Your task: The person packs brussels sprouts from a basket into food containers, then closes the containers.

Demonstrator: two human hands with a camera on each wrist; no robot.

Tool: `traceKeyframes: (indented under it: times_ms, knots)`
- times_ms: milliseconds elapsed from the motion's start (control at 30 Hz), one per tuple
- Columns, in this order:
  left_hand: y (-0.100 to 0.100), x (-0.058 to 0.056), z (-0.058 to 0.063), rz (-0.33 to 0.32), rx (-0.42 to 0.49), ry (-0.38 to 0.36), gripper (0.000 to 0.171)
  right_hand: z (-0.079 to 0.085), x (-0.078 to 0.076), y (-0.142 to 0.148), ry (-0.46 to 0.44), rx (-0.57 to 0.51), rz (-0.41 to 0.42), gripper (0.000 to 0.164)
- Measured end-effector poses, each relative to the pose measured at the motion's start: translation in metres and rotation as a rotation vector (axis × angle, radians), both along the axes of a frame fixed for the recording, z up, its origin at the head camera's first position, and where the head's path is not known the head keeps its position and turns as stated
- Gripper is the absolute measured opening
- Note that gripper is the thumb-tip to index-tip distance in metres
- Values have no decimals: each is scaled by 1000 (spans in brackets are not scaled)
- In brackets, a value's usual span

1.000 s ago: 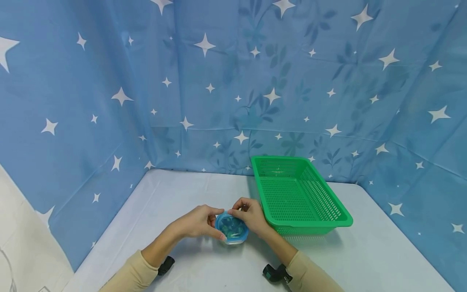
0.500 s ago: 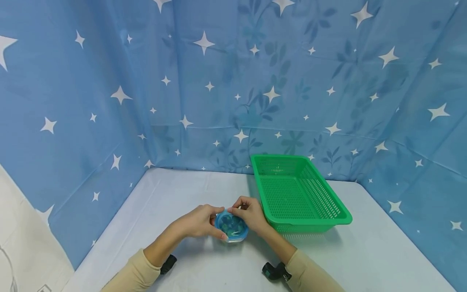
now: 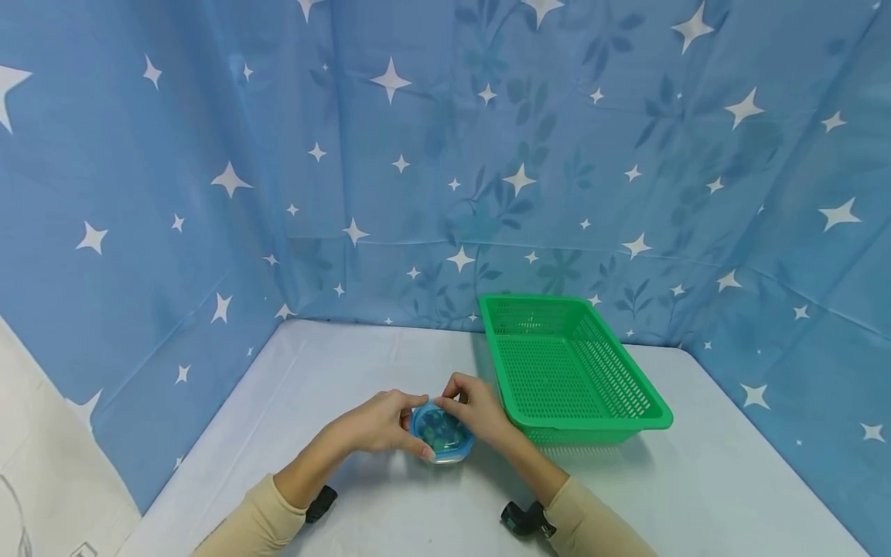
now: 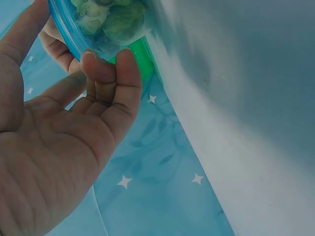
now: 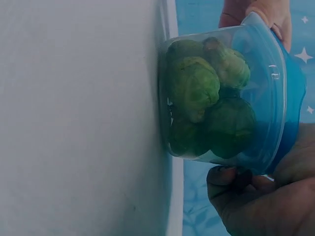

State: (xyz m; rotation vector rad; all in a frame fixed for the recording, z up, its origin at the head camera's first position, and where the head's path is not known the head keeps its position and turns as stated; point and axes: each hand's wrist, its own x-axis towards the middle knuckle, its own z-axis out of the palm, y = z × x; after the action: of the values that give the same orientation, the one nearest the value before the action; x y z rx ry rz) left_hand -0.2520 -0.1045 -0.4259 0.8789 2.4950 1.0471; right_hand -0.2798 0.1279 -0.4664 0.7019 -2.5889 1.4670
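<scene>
A clear plastic food container (image 3: 448, 459) with a blue lid (image 3: 454, 450) sits on the table between both hands. Several green Brussels sprouts (image 5: 194, 83) show through its wall in the right wrist view. From the left side, my left hand (image 3: 381, 422) grips the container, thumb at the near rim and fingers around the far side. Curled fingertips (image 4: 129, 64) of that hand lie against the container wall in the left wrist view. My right hand (image 3: 482, 411) pinches the lid's edge at the far side, its other fingers curled.
A green perforated basket (image 3: 567, 424) stands just right of the right hand on the white table (image 3: 348, 348). Black wrist devices (image 3: 522, 520) sit below both forearms. A blue star-patterned curtain (image 3: 418, 193) borders the table's back and sides.
The hands and the container stay almost in place. Only slight finger motion of the right hand at the lid's edge shows, along with a small shift of the head view.
</scene>
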Motion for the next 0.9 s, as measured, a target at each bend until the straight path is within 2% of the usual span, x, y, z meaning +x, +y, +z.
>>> traceKeyframes:
  times_ms: [133, 267, 333, 400, 567, 733, 900]
  knots:
    - [-1, -1, -2, -15, 31, -18, 94, 2, 7, -2, -14, 73, -8, 21]
    - [-2, -5, -7, -36, 72, -26, 93, 3, 14, -7, 68, 206, -56, 31]
    - [-3, -7, -9, -41, 100, -29, 91, 2, 15, -9, 113, 251, -86, 31]
    - [-5, -10, -12, -45, 137, -34, 90, 1, 15, -10, 158, 268, -112, 25]
    - [-7, -14, -17, -46, 185, -47, 91, 0, 13, -11, 186, 249, -128, 8]
    - [-6, -16, -20, -49, 182, -50, 92, 0, 12, -9, 186, 276, -123, 9]
    - [-6, -15, -18, -60, 171, -45, 92, 1, 14, -9, 227, 376, -129, 16]
